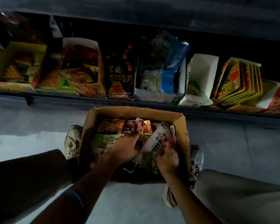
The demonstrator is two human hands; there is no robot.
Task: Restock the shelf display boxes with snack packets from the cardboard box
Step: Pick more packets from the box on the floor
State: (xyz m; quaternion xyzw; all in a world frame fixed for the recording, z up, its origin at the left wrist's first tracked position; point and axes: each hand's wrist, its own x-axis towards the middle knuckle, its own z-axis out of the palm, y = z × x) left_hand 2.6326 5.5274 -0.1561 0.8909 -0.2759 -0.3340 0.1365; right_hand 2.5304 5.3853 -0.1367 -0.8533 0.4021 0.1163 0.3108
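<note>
A brown cardboard box [181, 126] stands on the floor below the shelf, holding several mixed snack packets. Both hands are down inside it. My left hand [125, 148] lies over the packets at the middle, fingers spread and reaching among them; whether it holds one I cannot tell. My right hand [167, 155] grips the lower end of a white packet [155, 139] with dark print, which leans up toward the right. On the shelf above stands a row of display boxes: a white-lined one with red packets [81, 62], a black packet stack [120, 70], a blue and clear packet box [165, 68], a nearly empty white box [202, 71].
Further display boxes sit at the left [19, 62] and right [241, 81] of the shelf. The shelf's dark front rail [71, 97] runs above the cardboard box. My shoes [72, 139] flank the box on the pale floor, my knees at both lower corners.
</note>
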